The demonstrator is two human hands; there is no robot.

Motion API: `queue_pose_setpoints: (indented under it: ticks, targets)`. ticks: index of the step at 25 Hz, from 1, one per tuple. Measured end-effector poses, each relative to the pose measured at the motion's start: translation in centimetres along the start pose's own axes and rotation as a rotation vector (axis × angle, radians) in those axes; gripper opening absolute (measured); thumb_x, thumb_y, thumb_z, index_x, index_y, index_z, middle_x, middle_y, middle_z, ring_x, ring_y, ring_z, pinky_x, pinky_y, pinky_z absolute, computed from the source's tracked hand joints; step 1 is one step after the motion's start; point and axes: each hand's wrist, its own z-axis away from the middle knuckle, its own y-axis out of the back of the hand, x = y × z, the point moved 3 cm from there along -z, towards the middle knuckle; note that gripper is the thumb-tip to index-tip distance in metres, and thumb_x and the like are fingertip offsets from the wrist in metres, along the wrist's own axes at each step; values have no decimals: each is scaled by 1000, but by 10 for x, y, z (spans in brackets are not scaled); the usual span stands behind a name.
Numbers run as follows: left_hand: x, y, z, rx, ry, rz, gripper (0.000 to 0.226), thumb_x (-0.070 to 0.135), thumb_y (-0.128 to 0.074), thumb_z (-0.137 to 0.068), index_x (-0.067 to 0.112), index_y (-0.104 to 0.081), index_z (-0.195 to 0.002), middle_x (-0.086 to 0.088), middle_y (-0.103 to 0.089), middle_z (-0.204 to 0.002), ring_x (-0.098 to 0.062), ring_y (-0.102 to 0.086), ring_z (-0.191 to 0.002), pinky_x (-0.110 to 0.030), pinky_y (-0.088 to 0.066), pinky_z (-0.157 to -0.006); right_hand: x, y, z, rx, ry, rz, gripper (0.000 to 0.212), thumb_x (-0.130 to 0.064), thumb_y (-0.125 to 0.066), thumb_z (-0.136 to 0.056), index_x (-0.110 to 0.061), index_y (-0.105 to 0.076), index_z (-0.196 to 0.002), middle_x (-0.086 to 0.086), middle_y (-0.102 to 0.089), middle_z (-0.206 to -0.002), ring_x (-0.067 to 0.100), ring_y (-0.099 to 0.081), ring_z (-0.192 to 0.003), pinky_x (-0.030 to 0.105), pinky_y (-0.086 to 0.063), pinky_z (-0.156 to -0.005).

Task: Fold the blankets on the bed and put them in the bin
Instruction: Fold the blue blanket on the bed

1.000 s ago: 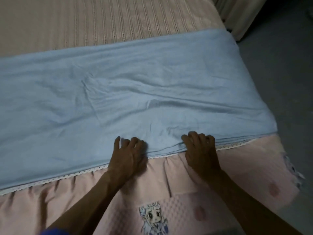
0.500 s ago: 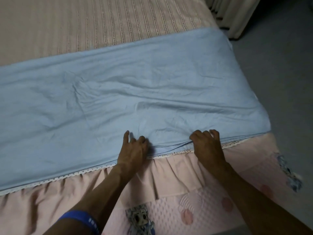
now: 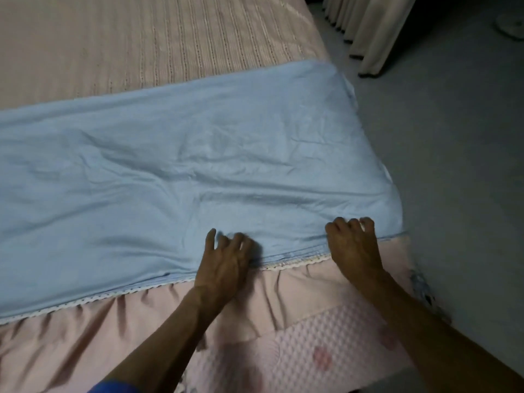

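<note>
A light blue blanket [image 3: 184, 171], folded into a long band, lies across the bed with its layered near edge along the white lace trim. My left hand [image 3: 224, 259] rests on that edge near the middle, fingers apart and bent, index finger lifted. My right hand [image 3: 354, 245] sits on the same edge close to the blanket's right corner, fingers hooked over the cloth and thumb hidden beneath. No bin is in view.
The bed's striped beige cover [image 3: 147, 43] lies beyond the blanket. A pink frilled bed skirt [image 3: 85, 344] hangs below the edge. Grey floor [image 3: 453, 165] runs along the right side, with pale curtains [image 3: 365, 26] at the top right.
Both hands have slid to the right along the blanket's near edge. The right hand now sits close to the right corner, and the left hand's fingers have spread.
</note>
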Motion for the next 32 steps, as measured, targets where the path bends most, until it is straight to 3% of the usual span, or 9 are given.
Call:
queue_pose_setpoints:
  ticks: [6,12,16,19,23,25,27,30,32]
  targets:
    - [56,11,-29,169,88,60,44,30,-34,-74,19,-71,-95,-5,-69,-94,-36,-67,-76,-52,-25,-99,75,-16,8,111,205,-118,26,-26,-58,-79,-17,-69,-101,6,-67,-115,29,-63,-91,49,-41,-93]
    - [65,9,-13,118,103,129,32,18,-45,-77,22,-66,-102,2,-65,-90,-27,-66,-70,-58,-31,-101,154,-9,4,77,45,-6,29,-4,-44,-73,-8,-70,-85,12,-65,-76,33,-59,-63,47,-36,-85]
    - [99,16,-42,1,167,99,33,24,-74,-66,17,-67,-97,-4,-65,-90,-34,-65,-75,-53,-26,-101,187,-11,18,-241,11,83,25,-8,-75,-54,-9,-61,-75,10,-59,-53,32,-62,-60,53,-37,-96]
    - [103,21,-52,-167,176,55,41,40,-61,-81,19,-60,-116,-3,-61,-110,-33,-61,-101,-48,-18,-107,207,-6,37,-649,-93,238,23,-18,-68,-76,-17,-63,-99,5,-71,-82,28,-69,-83,48,-32,-106]
    - [114,28,-60,-103,225,68,49,41,-37,-89,20,-48,-131,-9,-49,-133,-36,-50,-114,-55,-24,-107,170,0,17,-417,-129,30,24,-20,-45,-72,-15,-62,-87,11,-68,-76,31,-64,-66,46,-39,-84]
    - [136,32,-59,-173,164,130,64,52,-21,-85,24,-43,-138,-10,-40,-145,-44,-40,-124,-64,-18,-106,143,1,-9,-316,10,-13,49,-22,-46,-72,-16,-65,-118,10,-69,-107,32,-63,-83,45,-35,-83]
    - [161,38,-51,-267,55,232,74,60,-4,-83,29,-45,-136,-2,-42,-144,-42,-34,-132,-65,-1,-110,131,14,-21,-527,-1,-3,54,-27,-41,-83,-26,-52,-136,2,-58,-133,30,-56,-109,46,-24,-94]
    - [170,70,-26,-261,130,303,49,50,-33,-90,27,-60,-124,-2,-59,-128,-37,-51,-124,-61,9,-112,134,57,-17,-592,-51,-26,38,-28,-44,-89,-29,-55,-125,-4,-59,-126,26,-50,-120,46,-17,-99]
    - [177,88,-3,-257,240,343,49,49,-50,-72,26,-70,-111,-5,-69,-112,-33,-67,-99,-59,-5,-110,144,97,-2,-467,-43,-133,32,-25,-53,-75,-26,-69,-102,-4,-67,-101,28,-63,-98,45,-26,-88]
